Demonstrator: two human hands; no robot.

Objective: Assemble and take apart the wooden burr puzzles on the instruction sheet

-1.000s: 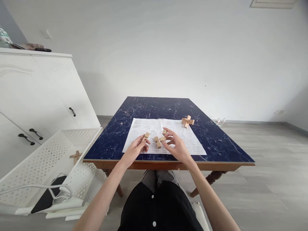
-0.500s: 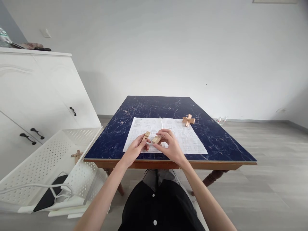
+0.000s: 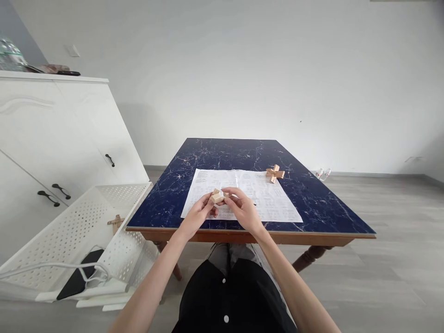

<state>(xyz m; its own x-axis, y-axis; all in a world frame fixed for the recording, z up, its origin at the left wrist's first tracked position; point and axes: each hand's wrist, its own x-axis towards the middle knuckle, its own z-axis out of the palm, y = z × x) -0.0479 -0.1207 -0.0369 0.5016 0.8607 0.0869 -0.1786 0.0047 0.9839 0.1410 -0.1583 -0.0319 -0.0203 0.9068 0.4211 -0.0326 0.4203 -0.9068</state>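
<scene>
Light wooden puzzle pieces meet between my two hands, above a printed sheet. My left hand is closed on one piece, its thumb along the near side. From the right, my right hand pinches another piece between thumb and fingers and presses it against the left one. Fingers hide part of both pieces, so I cannot tell whether they interlock. The white printed paper lies on the table under my hands. At its upper right corner rests a cross-shaped wooden puzzle.
The dark blue marbled table has a wooden edge near my body. To the left stand a white perforated basket, with a wooden piece and cables in it, and a white cabinet. Plastic bottles stand on the floor beyond the table's right side.
My right hand has moved its piece left and brought it against the piece in my left hand; before, a gap lay between them. The whole view has shifted slightly.
</scene>
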